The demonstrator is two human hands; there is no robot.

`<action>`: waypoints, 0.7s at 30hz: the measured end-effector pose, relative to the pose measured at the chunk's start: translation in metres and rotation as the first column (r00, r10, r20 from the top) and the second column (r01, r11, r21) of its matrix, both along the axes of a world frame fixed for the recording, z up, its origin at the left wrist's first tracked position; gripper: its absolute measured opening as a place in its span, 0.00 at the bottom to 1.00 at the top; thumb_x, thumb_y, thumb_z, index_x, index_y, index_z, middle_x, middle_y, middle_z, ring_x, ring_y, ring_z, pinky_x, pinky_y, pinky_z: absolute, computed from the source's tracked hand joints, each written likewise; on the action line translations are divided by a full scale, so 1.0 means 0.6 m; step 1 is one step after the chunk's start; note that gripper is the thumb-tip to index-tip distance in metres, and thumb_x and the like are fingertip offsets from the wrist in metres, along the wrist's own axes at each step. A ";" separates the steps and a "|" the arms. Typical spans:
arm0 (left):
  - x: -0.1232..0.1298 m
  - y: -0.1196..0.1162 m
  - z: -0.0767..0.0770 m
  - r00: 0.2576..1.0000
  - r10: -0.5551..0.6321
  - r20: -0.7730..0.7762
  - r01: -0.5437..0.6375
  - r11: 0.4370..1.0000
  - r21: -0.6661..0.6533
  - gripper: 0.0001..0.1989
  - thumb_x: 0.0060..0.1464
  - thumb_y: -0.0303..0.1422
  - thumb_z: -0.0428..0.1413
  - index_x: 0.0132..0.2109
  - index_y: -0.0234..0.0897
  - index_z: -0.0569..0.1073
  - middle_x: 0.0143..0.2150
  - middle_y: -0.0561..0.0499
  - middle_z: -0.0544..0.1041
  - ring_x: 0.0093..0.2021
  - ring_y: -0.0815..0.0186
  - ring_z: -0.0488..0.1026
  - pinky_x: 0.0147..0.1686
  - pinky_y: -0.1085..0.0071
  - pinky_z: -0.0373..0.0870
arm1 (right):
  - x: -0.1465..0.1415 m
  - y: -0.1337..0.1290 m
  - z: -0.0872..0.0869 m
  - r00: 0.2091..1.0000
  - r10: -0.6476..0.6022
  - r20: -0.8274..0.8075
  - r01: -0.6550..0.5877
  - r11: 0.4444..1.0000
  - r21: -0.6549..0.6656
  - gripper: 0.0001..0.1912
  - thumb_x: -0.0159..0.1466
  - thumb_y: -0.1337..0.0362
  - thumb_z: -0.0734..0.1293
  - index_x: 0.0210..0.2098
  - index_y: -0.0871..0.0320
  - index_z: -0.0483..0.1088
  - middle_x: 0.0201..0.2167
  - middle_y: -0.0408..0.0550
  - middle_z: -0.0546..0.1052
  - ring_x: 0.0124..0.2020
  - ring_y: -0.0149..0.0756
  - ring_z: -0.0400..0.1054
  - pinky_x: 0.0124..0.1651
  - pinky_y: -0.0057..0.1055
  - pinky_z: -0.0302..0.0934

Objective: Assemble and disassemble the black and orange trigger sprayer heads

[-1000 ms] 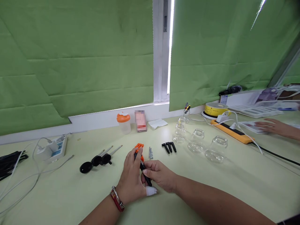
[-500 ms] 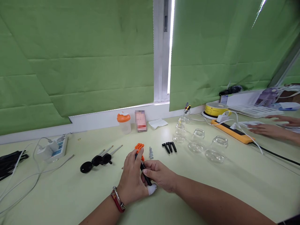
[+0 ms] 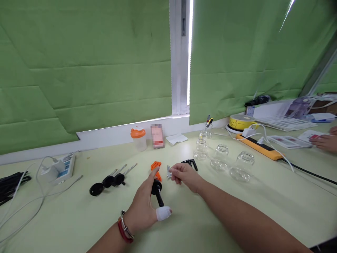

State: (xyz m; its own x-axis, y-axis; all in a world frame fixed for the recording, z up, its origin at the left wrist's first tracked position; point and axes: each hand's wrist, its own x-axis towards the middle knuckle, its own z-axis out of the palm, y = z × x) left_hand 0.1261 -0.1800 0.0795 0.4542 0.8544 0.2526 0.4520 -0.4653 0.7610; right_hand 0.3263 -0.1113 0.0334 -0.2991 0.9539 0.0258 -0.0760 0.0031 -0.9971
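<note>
My left hand [image 3: 144,205], its thumb wrapped in white tape, holds a black round cap with a crank arm [image 3: 158,195] a little above the table. The crank arm points toward me. My right hand [image 3: 185,174] has its thumb and fingertips closed together at the metal screws [image 3: 168,172]. Whatever those fingertips grip is hidden. Orange plastic pieces [image 3: 156,166] lie just beyond my left hand. Several black handle pieces [image 3: 194,164] lie behind my right hand, which partly covers them. Black caps with metal shafts [image 3: 108,181] rest to the left.
Several glass jars [image 3: 222,158] stand at the right, near an orange power strip [image 3: 260,147] with white cables. An orange-lidded cup [image 3: 138,138] and a napkin [image 3: 177,139] are at the back. Another power strip [image 3: 68,166] lies left. Another person's hand [image 3: 326,141] is far right.
My right hand has let go of the crank arm and moved right and away from me to the screws. My left hand keeps the cap, now turned more. The other person's hands have shifted right.
</note>
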 end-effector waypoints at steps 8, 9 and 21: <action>-0.006 -0.005 0.005 0.873 0.022 0.487 0.316 0.735 -0.600 0.37 0.47 0.41 0.54 0.62 0.42 0.51 0.39 0.48 0.68 0.39 0.60 0.65 0.43 0.62 0.59 | 0.021 0.030 -0.035 0.789 -0.253 0.559 0.037 0.929 0.369 0.08 0.56 0.66 0.63 0.33 0.58 0.74 0.31 0.47 0.73 0.31 0.32 0.65 0.35 0.29 0.58; -0.005 -0.005 0.004 0.856 0.051 0.514 0.339 0.695 -0.634 0.36 0.48 0.41 0.53 0.62 0.42 0.51 0.37 0.48 0.68 0.38 0.61 0.66 0.43 0.61 0.60 | 0.019 0.026 -0.034 0.753 -0.257 0.606 -0.018 0.912 0.409 0.08 0.56 0.66 0.63 0.33 0.58 0.74 0.32 0.47 0.73 0.32 0.33 0.65 0.36 0.29 0.58; 0.012 -0.001 -0.013 0.788 0.240 0.566 0.399 0.502 -0.768 0.35 0.46 0.41 0.54 0.61 0.36 0.56 0.15 0.59 0.55 0.27 0.60 0.67 0.32 0.60 0.67 | 0.009 0.019 -0.025 0.616 -0.272 0.739 -0.135 0.888 0.439 0.05 0.56 0.66 0.64 0.29 0.57 0.73 0.32 0.46 0.71 0.35 0.33 0.66 0.38 0.27 0.55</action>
